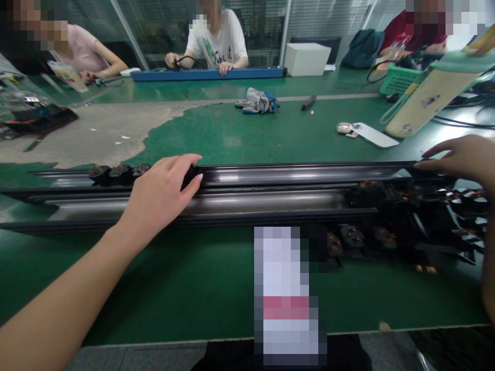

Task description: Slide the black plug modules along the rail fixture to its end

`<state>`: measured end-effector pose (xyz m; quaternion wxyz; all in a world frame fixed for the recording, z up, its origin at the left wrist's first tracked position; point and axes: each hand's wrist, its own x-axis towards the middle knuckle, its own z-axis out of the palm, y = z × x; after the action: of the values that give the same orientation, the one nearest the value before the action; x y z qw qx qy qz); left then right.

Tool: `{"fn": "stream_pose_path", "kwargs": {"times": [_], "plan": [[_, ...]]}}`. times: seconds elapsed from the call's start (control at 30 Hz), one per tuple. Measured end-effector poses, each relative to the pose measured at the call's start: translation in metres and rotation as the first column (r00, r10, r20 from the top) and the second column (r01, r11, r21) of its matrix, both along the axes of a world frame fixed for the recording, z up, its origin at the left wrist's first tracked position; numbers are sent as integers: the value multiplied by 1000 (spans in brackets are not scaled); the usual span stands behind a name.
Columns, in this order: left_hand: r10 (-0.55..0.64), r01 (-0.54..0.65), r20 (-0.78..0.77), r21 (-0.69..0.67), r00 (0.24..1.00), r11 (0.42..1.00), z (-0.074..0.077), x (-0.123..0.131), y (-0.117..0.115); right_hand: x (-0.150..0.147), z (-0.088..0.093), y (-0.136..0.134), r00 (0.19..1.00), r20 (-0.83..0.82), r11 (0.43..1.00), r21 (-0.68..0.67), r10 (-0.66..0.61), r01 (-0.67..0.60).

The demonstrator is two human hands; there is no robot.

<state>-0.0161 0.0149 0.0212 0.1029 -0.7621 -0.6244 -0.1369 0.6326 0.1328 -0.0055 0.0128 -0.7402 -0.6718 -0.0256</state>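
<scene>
Hands at both ends of the work, read from the left. Reaches in from the lower left corner with a bare forearm, wrist straight, left hand (162,188) palm down over the long black rails (270,175) lying crosswise on the green desk (174,288). Curls the fingers loosely and, as far as can be seen, pinches a small black block (189,179) between thumb and forefinger, right at the upper channel. Leaves a short row of socket inserts (116,172) with copper contacts just left of that hand, already seated in the same channel. Looks like the seating step: one block at the fingertips, apart from the row. Calls for a grip kept square to the channel and a steady hold at the far end for any push along it. Passes a bare stretch of rail in the middle, then a loose heap of inserts (406,216) over and in front of the rails' right part. Ends with the right hand (462,157), set in from the right edge, palm down, fingers extended and slightly apart, fingertips touching the upper rail's edge, nothing pinched. Farther across the desk: grey-blue gloves (258,101), a white phone (373,135), another person's hands on a blue strip (209,74)
</scene>
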Motion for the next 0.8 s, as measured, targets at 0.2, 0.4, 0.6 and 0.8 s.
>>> {"fn": "stream_pose_path", "kwargs": {"times": [0.2, 0.4, 0.6, 0.8], "plan": [[-12, 11, 21, 23, 1000, 1000, -5, -3, 3, -35, 3, -3, 978, 2, 954, -221, -207, 202], [-13, 20, -48, 134, 999, 991, -3, -3, -2, -50, 15, -11, 976, 58, 974, -73, -212, 216], [86, -80, -33, 150, 996, 985, 5, -1, -10, -70, 22, -30, 996, 68, 952, 305, -64, 40], [177, -172, -57, 84, 983, 981, 10, 5, -15, -138, 31, -42, 987, 43, 988, 26, 152, -153]]}}
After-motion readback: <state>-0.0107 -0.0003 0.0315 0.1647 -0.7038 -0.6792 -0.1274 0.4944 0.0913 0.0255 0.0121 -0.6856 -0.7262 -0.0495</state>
